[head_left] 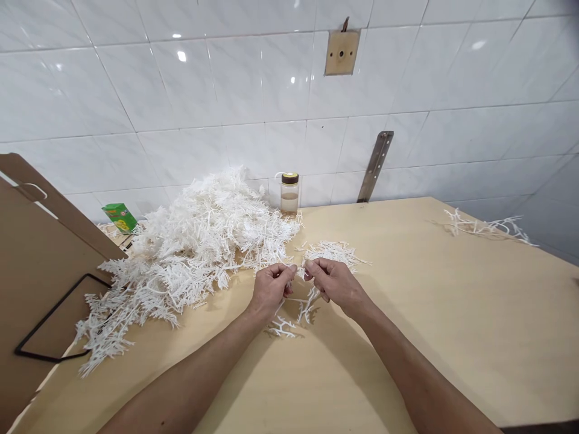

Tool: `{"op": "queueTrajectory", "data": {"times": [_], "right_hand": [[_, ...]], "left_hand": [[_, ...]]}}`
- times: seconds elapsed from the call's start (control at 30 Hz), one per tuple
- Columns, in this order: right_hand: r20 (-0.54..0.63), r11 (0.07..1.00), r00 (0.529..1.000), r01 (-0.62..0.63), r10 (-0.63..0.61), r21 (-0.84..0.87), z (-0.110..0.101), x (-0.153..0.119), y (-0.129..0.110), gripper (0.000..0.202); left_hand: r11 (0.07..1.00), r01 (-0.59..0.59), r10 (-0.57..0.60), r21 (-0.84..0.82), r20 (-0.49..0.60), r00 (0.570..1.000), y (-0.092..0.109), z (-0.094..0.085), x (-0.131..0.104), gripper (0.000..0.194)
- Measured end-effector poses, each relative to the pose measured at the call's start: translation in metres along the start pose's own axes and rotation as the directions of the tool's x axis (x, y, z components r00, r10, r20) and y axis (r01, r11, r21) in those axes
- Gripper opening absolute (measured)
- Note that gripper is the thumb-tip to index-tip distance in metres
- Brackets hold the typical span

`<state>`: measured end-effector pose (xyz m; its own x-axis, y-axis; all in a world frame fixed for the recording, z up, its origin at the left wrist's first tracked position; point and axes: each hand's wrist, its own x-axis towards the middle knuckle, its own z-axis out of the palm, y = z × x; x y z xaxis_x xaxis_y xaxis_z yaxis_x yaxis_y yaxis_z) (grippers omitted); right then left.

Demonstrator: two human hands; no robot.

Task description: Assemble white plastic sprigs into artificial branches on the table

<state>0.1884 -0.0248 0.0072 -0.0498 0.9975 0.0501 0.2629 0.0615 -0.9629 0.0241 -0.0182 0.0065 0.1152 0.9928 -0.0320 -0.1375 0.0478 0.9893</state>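
Observation:
Near the middle of the table, my left hand pinches a white branching plastic sprig, whose forked ends hang below the fingers. My right hand is closed in a pinch close by, with thin white twigs at its fingertips and just under it. Only a small gap separates the two hands. Behind the right hand lies a small flat pile of white cut twigs. A large tangled heap of white branching sprigs rises to the left of both hands.
At the back stands a jar with a dark lid. A green box sits beyond the heap. Cardboard and a black wire frame border the left side. Loose white stems lie far right. A metal bracket leans against the tiled wall.

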Motion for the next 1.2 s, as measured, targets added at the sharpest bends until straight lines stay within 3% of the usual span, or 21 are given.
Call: {"op": "queueTrajectory", "data": {"times": [0.3,0.67,0.8,0.97,1.1,1.2], "right_hand": [[0.012,1.0,1.0,0.01,-0.01,0.01,0.001,-0.001,-0.003,0.031],[-0.099,0.954,0.982,0.13,-0.162,-0.271,0.003,0.001,0.002,0.019],[-0.107,0.857,0.955,0.194,-0.276,-0.477,0.006,0.003,0.007,0.014],[-0.061,0.684,0.907,0.27,-0.418,-0.678,0.016,0.003,0.009,0.012],[-0.136,0.765,0.951,0.134,-0.279,-0.63,0.019,0.002,0.004,0.01],[-0.213,0.829,0.964,0.015,-0.161,-0.56,0.008,0.005,0.002,0.01]], "left_hand": [[1.0,-0.006,0.007,0.02,-0.029,1.0,-0.006,0.0,0.002,0.04],[0.991,-0.035,0.043,0.126,-0.056,0.998,0.003,0.004,-0.004,0.029],[0.976,-0.045,0.059,0.211,-0.061,0.996,0.003,0.004,-0.005,0.027],[0.987,0.061,-0.065,0.145,0.017,0.998,0.001,0.005,-0.003,0.028],[0.996,0.067,-0.068,0.065,0.013,0.998,0.001,0.006,-0.002,0.028],[0.998,0.04,-0.04,0.046,-0.012,0.999,0.001,0.005,-0.003,0.03]]}}
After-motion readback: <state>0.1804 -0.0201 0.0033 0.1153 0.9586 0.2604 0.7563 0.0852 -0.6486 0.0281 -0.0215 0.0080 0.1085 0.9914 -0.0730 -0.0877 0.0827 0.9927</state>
